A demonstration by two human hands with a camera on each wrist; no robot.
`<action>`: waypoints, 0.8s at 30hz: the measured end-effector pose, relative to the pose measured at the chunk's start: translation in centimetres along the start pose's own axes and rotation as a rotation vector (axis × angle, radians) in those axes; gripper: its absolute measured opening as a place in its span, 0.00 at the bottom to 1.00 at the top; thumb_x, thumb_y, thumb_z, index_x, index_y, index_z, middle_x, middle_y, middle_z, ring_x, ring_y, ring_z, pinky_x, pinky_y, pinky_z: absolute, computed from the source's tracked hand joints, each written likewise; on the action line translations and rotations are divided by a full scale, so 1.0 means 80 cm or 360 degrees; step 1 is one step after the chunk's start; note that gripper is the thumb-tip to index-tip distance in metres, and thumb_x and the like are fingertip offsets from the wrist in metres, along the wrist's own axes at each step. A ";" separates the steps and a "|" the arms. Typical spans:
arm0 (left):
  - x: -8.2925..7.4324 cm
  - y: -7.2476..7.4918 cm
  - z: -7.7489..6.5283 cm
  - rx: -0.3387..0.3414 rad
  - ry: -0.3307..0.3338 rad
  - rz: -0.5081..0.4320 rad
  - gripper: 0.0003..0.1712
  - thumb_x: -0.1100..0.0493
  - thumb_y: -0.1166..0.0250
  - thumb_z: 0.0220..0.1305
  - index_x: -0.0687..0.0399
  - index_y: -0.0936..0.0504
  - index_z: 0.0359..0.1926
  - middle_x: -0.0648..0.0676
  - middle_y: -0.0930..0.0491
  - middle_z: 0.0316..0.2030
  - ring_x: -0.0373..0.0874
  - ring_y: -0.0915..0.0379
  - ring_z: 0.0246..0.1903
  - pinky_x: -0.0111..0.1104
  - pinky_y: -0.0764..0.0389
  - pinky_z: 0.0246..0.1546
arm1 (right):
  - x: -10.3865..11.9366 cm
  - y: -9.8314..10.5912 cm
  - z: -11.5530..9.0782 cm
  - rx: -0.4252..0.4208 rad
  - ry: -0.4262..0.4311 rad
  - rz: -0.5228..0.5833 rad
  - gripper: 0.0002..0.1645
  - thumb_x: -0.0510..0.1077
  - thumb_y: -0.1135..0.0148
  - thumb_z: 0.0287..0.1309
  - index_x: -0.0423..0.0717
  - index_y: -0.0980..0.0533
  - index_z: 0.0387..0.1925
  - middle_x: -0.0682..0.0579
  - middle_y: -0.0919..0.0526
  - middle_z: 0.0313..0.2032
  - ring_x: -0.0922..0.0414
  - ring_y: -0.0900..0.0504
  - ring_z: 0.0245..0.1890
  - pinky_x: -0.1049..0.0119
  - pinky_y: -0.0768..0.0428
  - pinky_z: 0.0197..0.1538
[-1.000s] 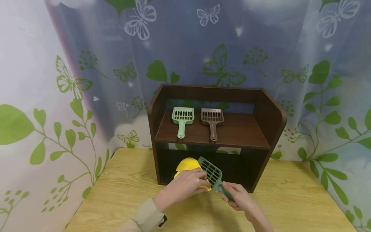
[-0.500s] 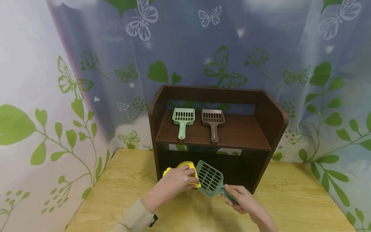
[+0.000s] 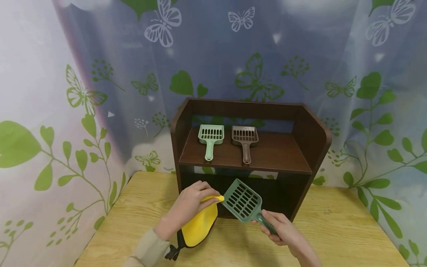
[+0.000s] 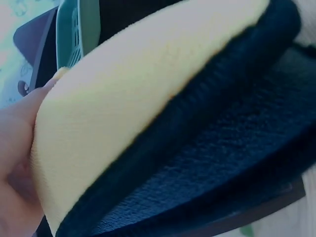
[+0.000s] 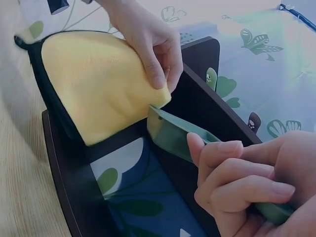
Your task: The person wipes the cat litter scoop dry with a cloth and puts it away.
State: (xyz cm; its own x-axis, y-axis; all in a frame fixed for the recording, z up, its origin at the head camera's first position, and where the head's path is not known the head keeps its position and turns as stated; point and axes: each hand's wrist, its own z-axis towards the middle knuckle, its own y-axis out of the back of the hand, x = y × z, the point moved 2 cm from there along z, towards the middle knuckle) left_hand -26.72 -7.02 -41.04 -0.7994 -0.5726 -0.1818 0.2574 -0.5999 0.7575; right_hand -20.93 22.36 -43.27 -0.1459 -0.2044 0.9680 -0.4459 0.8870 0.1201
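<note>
My left hand (image 3: 187, 203) pinches a corner of a yellow cloth (image 3: 201, 227) with black edging. The rest of the cloth hangs below the fingers, and its dark other face shows in the left wrist view. In my right hand (image 3: 281, 230) is the handle of a dark green slotted litter scoop (image 3: 242, 201), held before the shelf's lower compartment. The pinched cloth corner (image 5: 160, 96) meets the rim of the scoop (image 5: 174, 134) in the right wrist view. Right-hand fingers (image 5: 242, 173) curl round the handle.
A dark brown two-level shelf (image 3: 280, 154) stands on the wooden table (image 3: 347, 222). On its upper board lie a light green litter scoop (image 3: 211, 134) and a brown litter scoop (image 3: 245, 136). A curtain (image 3: 213, 48) with butterflies and leaves hangs behind.
The cloth was bunched against the scoop's left side; now it hangs spread out below my left hand, which has moved left and up. The scoop has shifted slightly right.
</note>
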 end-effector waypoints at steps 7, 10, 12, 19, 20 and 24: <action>0.003 -0.008 0.000 -0.0167 0.0375 -0.0184 0.07 0.51 0.32 0.67 0.40 0.13 0.45 0.40 0.16 0.37 0.35 0.25 0.35 0.30 0.20 0.35 | 0.003 -0.002 -0.003 -0.0032 0.0016 0.0082 0.35 0.59 0.60 0.80 0.30 0.26 0.57 0.57 0.30 0.22 0.67 0.46 0.12 0.73 0.44 0.17; 0.001 -0.014 0.000 -0.0188 0.0583 -0.0379 0.07 0.51 0.34 0.69 0.40 0.15 0.46 0.41 0.15 0.37 0.34 0.24 0.32 0.29 0.21 0.33 | 0.004 -0.005 -0.002 -0.0034 0.0007 0.0124 0.38 0.60 0.59 0.80 0.28 0.28 0.60 0.58 0.30 0.23 0.67 0.46 0.12 0.73 0.43 0.17; 0.000 -0.019 -0.001 -0.0210 0.0708 -0.0564 0.07 0.51 0.35 0.71 0.42 0.16 0.47 0.43 0.14 0.38 0.34 0.22 0.31 0.28 0.21 0.31 | 0.004 -0.007 -0.002 -0.0047 0.0003 0.0153 0.38 0.60 0.60 0.80 0.27 0.28 0.61 0.58 0.30 0.23 0.67 0.46 0.13 0.74 0.43 0.17; 0.003 -0.036 0.001 -0.0258 0.1007 -0.1155 0.13 0.50 0.39 0.75 0.52 0.17 0.50 0.54 0.12 0.41 0.40 0.18 0.33 0.28 0.20 0.32 | 0.000 -0.018 0.006 -0.0045 0.0021 0.0197 0.34 0.58 0.60 0.81 0.30 0.26 0.56 0.58 0.32 0.23 0.68 0.44 0.13 0.75 0.43 0.18; 0.005 -0.038 0.002 -0.0261 0.1030 -0.1206 0.14 0.50 0.39 0.74 0.53 0.17 0.51 0.55 0.12 0.40 0.40 0.18 0.32 0.28 0.20 0.31 | -0.001 -0.019 0.006 -0.0033 0.0026 0.0198 0.34 0.58 0.60 0.81 0.31 0.25 0.55 0.58 0.32 0.22 0.68 0.44 0.13 0.75 0.43 0.18; 0.010 -0.044 0.012 -0.0229 0.1081 -0.1325 0.17 0.49 0.39 0.74 0.56 0.18 0.53 0.57 0.13 0.39 0.40 0.19 0.27 0.29 0.20 0.29 | -0.005 -0.023 0.008 0.0011 0.0039 0.0221 0.31 0.58 0.60 0.81 0.34 0.23 0.51 0.58 0.32 0.22 0.68 0.43 0.13 0.75 0.43 0.17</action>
State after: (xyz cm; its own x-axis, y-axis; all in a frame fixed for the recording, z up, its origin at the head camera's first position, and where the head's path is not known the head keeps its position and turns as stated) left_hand -28.82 -4.84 -43.24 -0.2963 -0.1188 -0.9477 -0.1300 -0.9780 0.1632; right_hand -20.61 20.53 -44.04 -0.1851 -0.0696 0.9803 -0.4287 0.9033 -0.0168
